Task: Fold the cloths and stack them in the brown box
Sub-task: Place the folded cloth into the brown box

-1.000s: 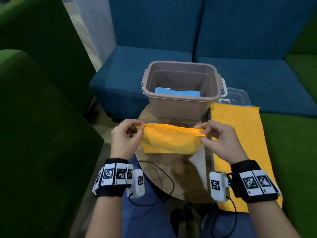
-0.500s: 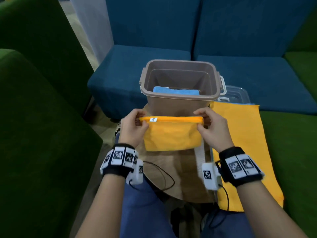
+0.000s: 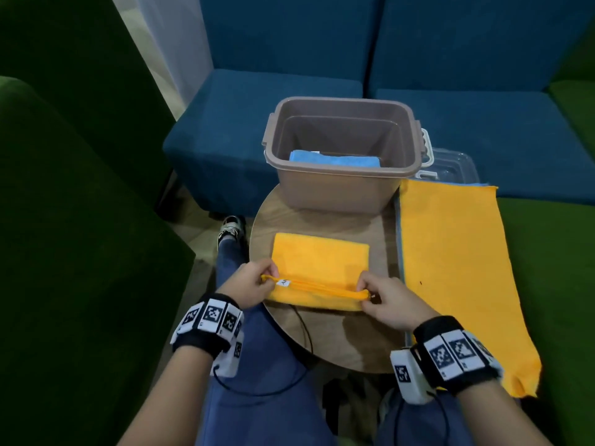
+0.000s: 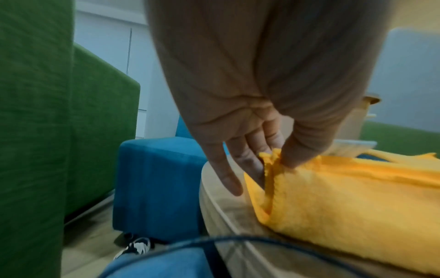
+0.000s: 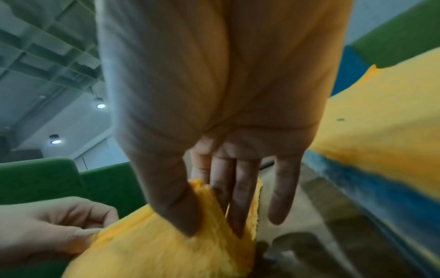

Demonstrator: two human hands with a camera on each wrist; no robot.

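A folded yellow cloth lies on the round wooden table, its near edge lifted a little. My left hand pinches the left end of that edge, thumb against fingers. My right hand pinches the right end. The brown box stands at the table's far side with a folded blue cloth inside. A second yellow cloth lies spread flat to the right, over a blue cloth of which only an edge shows.
Green sofas flank the table on both sides and blue seats stand behind it. A clear plastic lid lies behind the box. A black cable crosses the table's near edge above my knees.
The cloth hung upright between my hands near the box. Both hands have pulled back toward me and lowered it, so it now lies flat on the table with its gripped edge nearest me.
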